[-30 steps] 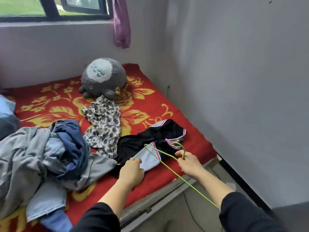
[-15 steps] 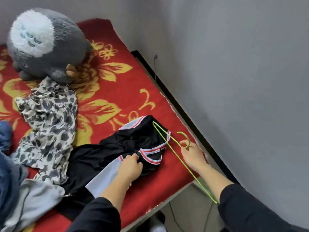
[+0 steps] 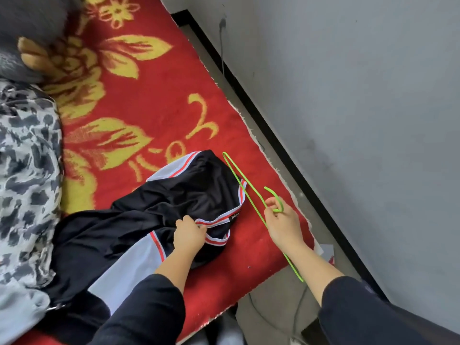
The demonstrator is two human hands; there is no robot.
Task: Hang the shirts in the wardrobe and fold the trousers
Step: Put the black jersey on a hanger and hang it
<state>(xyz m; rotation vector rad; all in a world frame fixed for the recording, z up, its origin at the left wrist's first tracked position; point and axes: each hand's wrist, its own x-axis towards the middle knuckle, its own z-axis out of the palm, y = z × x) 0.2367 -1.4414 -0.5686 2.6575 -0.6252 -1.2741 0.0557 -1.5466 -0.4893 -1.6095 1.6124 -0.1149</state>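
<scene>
Since half a second ago the view has closed in on the bed (image 3: 159,95), and the left hand (image 3: 190,232) has slid up the black shirt (image 3: 194,195) to its collar. That hand pinches the striped collar; the shirt lies crumpled on the bed's near right corner. Just right of it, the right hand (image 3: 282,222) grips the green hanger (image 3: 273,193) at its hook, fingers curled round the wire. A spotted garment (image 3: 27,158) lies at the left.

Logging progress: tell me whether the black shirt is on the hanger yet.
Off. The black shirt lies crumpled on the blanket; the green hanger, in the right hand, is outside it.
</scene>
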